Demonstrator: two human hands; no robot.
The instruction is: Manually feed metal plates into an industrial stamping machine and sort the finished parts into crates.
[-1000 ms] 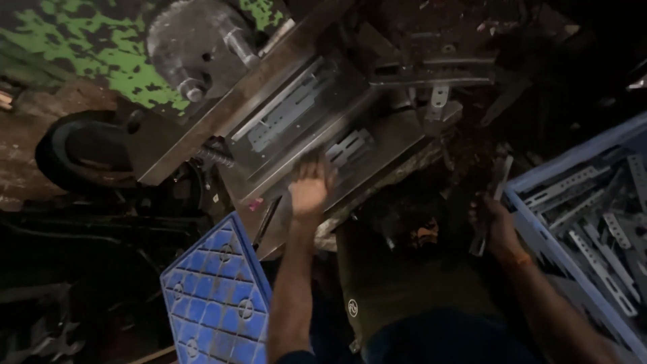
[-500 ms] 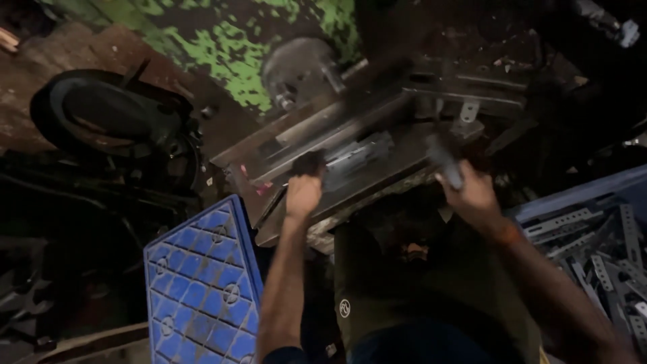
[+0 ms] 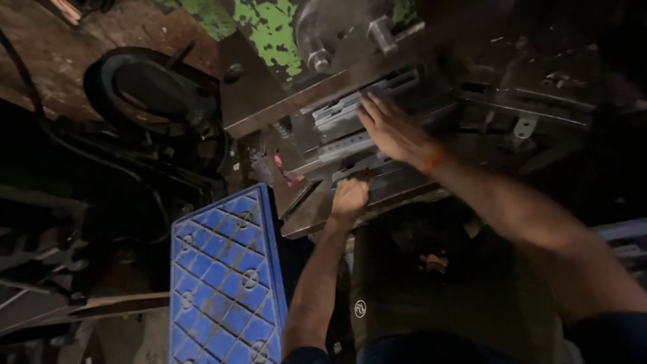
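A steel press die sits ahead of me with grey slotted metal strips on it. My right hand reaches over the die with its fingers stretched flat. The fingertips rest against the upper metal strip. An orange band circles that wrist. My left hand is curled at the die's front edge, with the fingers closed around the end of a lower metal strip. My left forearm rises from the bottom of the view.
A blue plastic crate stands on edge at lower left, close to my left arm. A black wheel-like part lies to the left of the die. The green painted machine body rises behind. A crate rim shows at right.
My right hand has swung left from the crate on the right, up onto the die, and now lies flat on the upper strip. My left hand has dropped to the die's front edge.
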